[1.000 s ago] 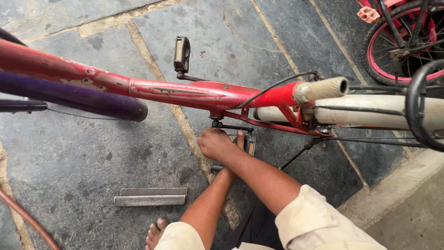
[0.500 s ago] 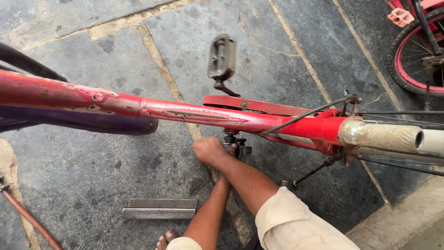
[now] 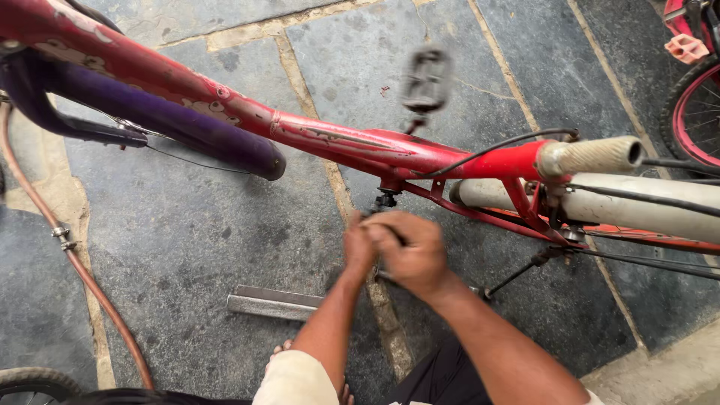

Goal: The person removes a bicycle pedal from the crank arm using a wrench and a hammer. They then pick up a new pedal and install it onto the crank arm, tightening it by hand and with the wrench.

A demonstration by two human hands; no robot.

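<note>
**Inspector:** The person is crouching beside a red bicycle frame (image 3: 330, 142) standing on a grey stone slab floor (image 3: 187, 240). Both hands are working low, just under the frame, at the crank area (image 3: 384, 201).

**Clerk:** What are the hands doing?

**Inspector:** The right hand (image 3: 411, 251) is curling closed around something at the near side of the crank; what it is gripping is hidden under the fingers, so I cannot tell whether it is a tool or the near pedal. The left hand (image 3: 358, 247) is pressing against it from the side, fingers narrow and bent; I cannot tell whether it is holding anything of its own.

**Clerk:** And the far side?

**Inspector:** The far pedal (image 3: 426, 79) is showing blurred beyond the frame, which reads as motion. I am judging the step in hand to be work on the crank or pedal fitting, with the crank turning.

**Clerk:** Anything else about?

**Inspector:** A flat metal bar (image 3: 274, 302) is lying on the floor just beside the left forearm, untouched. A purple saddle (image 3: 165, 124) is sitting left of the hands, a reddish hose (image 3: 82, 274) is running along the floor, and a kickstand (image 3: 517, 274) is propping the machine to the right.

**Clerk:** What is the next move calling for?

**Inspector:** In my judgement, a steady grip at the fitting and fingers kept clear of the turning crank.
</note>
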